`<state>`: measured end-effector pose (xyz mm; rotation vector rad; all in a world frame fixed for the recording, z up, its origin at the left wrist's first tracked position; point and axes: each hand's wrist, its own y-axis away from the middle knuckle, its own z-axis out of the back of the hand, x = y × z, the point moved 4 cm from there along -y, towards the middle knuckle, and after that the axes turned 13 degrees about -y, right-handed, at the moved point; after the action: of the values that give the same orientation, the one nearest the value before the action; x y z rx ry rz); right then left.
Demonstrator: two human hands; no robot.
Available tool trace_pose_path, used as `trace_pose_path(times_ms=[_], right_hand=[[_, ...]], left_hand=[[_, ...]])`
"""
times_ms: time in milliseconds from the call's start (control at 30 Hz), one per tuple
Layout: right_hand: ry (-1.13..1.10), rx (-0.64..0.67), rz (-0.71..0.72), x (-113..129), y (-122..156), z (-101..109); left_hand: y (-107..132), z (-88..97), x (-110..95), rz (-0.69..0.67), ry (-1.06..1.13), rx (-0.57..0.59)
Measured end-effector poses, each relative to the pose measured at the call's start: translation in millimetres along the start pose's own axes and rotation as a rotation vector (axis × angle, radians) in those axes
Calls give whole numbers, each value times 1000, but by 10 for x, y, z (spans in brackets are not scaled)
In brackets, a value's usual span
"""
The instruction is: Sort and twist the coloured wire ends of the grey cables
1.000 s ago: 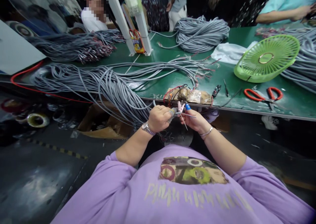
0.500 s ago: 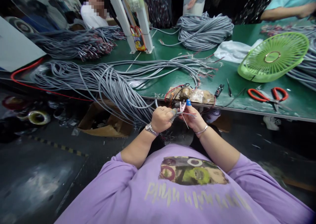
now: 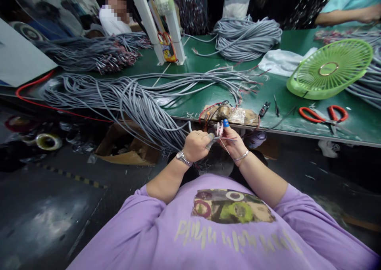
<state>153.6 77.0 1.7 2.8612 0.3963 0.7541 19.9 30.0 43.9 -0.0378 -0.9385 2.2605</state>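
One grey cable (image 3: 212, 142) sits in the left hand (image 3: 195, 146), fingers clenched; we find the right hand (image 3: 235, 146), fingers grasping a small pink piece (image 3: 219, 129), near the green surface (image 3: 268, 88).

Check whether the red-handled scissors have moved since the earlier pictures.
No; judged against the green fan, the red-handled scissors lie in the same spot, just below it in view.

Left wrist (image 3: 184, 157) nearer right wrist (image 3: 241, 156)

From my right hand (image 3: 235, 144), the cable bundle (image 3: 149, 113) lies at ten o'clock over the edge of the desk (image 3: 364, 127), cable coil (image 3: 247, 39) at twelve, fan (image 3: 330, 69) at two, scissors (image 3: 330, 122) before it.
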Motion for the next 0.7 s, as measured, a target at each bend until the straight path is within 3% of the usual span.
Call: trace_pose_path(times_ms=[333,700], right_hand=[[4,-95,-13,17,88,-42],[14,-99,-5,16,83,-50]], left_hand=[[-11,40,-24,94,23,28],[17,31,-33,152,42,62]])
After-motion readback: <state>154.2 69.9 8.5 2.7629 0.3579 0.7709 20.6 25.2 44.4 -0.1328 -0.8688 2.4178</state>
